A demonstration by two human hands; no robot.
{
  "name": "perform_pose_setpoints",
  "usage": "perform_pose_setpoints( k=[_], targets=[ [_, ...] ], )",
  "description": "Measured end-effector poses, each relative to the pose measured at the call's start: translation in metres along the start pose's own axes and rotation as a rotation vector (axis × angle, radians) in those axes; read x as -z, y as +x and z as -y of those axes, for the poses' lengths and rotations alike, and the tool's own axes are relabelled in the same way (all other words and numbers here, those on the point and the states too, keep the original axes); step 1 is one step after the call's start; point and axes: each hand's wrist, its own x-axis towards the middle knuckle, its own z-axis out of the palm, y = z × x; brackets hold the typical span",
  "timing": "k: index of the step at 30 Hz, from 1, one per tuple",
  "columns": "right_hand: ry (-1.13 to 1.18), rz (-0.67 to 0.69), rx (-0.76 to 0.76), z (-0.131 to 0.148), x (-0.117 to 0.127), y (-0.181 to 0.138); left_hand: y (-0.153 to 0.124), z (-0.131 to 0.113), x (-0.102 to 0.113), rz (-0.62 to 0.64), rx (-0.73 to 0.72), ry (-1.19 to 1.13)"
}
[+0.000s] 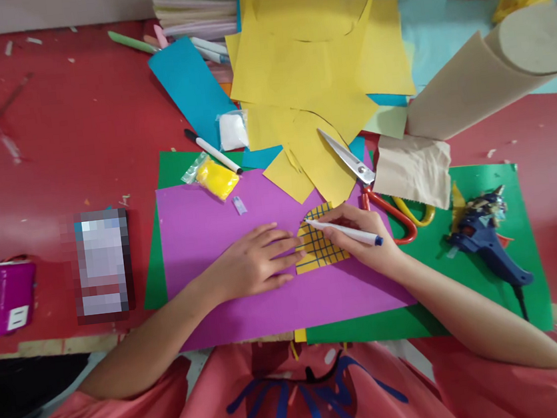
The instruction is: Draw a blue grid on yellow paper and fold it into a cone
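My right hand (362, 236) grips a white marker (349, 231) with a blue end. Its tip rests at the upper left edge of a yellow paper piece (320, 248) covered in dark grid lines. Fingers spread, my left hand (252, 262) lies flat, its fingertips on the left edge of that piece. Under both hands is a purple sheet (251, 319), which overlaps a green sheet (490, 212). Scissors (351, 160) with red and yellow handles lie just beyond my right hand. My right fingers hide part of the yellow piece.
A blue glue gun (494, 248) lies at right, near a brown paper roll (466, 87). Yellow sheets (307, 65) spread at the back. A yellow packet (217, 178), white packet (233, 131) and capped marker (214, 152) sit at back left. A phone (101, 266) lies left.
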Motion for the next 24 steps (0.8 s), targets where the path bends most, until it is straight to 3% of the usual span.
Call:
perform_pose_setpoints(
  k=[24],
  targets=[
    [-0.036,0.103,0.02,0.0023,0.004,0.0025,-0.0007,0.001,0.0008,-0.005,0.007,-0.018]
  ],
)
